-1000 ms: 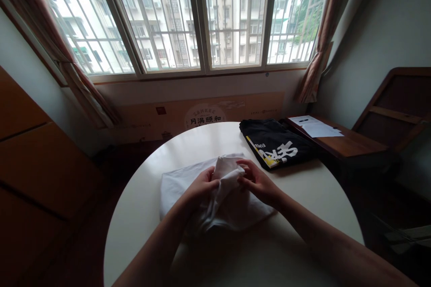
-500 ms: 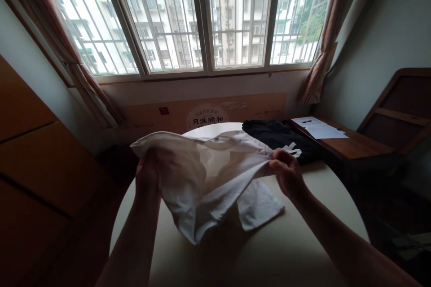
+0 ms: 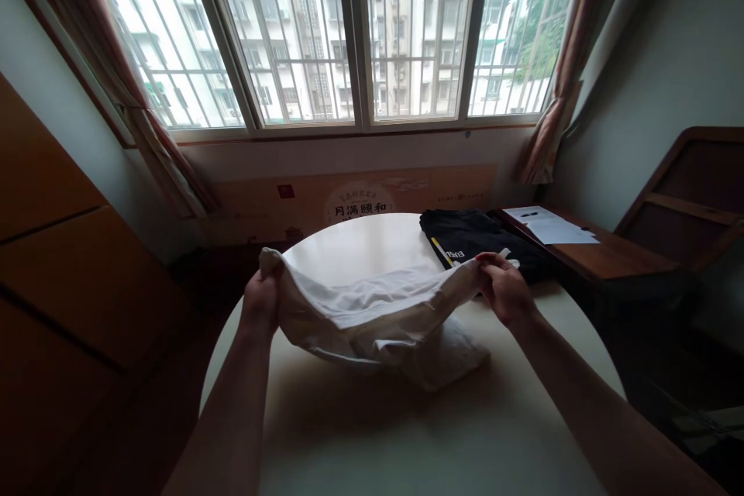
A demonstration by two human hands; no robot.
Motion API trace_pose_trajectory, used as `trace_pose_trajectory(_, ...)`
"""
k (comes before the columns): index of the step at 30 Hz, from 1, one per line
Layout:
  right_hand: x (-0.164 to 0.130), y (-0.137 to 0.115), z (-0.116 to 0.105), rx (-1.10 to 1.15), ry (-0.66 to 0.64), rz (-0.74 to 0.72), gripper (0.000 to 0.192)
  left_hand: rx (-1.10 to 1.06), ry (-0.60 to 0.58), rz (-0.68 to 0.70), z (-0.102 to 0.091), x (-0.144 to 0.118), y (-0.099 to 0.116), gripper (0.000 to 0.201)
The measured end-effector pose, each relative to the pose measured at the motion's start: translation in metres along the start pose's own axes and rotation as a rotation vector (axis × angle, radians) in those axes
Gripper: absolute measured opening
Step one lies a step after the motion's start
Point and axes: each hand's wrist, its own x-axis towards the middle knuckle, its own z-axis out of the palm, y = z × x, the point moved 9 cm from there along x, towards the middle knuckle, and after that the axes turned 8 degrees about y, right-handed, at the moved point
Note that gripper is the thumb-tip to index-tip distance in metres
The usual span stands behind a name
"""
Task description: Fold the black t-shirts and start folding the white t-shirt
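white shirt [image 3: 372, 310] hides l hand [image 3: 261, 302] fingers; r hand [image 3: 504, 288] pinches.

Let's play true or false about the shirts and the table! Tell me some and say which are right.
1. Both hands hold the white shirt. True: left hand, right hand.
2. The black shirt is being lifted. False: it lies folded on the table.
3. The table is square. False: it is round.
4. Papers lie on the wooden desk. True.
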Motion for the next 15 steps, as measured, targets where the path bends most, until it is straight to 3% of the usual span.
trace_pose_trajectory(3,0.000,0.001,0.002,-0.195,-0.046,-0.052,0.043,0.073,0.076,-0.014,-0.009,0.004,-0.006,0.021)
trace_pose_trajectory(7,-0.011,-0.017,0.014,-0.397,-0.189,-0.250,0.058,0.053,0.212,-0.088,-0.029,0.017,-0.020,0.015)
trace_pose_trajectory(11,-0.020,-0.009,0.024,-0.578,-0.331,-0.269,0.072,-0.003,0.252,-0.192,-0.035,0.029,-0.038,0.010)
trace_pose_trajectory(13,-0.020,-0.001,0.023,-0.649,-0.352,-0.249,0.071,-0.014,0.231,-0.236,-0.032,0.032,-0.045,0.011)
trace_pose_trajectory(15,-0.021,0.007,0.023,-0.693,-0.395,-0.211,0.056,-0.029,0.205,-0.267,-0.029,0.033,-0.049,0.013)
